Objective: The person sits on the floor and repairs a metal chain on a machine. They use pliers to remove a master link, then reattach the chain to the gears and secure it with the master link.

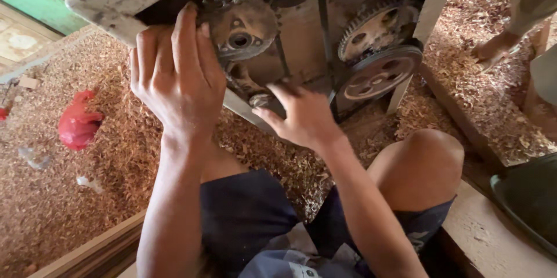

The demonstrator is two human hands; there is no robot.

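- the scene was lit by soft, warm daylight, brightest at the upper right, where the wood shavings [464, 17] looked washed out.
- deep shadow filled the open machine housing [301, 34] around the gears.
- the left hand [174, 81] and right hand [301, 115] were evenly lit, with slight motion blur.
- the frame edges bent and softened from the wide lens.

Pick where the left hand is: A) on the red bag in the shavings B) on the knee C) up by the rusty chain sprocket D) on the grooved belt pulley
C: the left hand rests against the machine with fingertips beside the rusty chain sprocket; the right hand is lower, at a small fitting.
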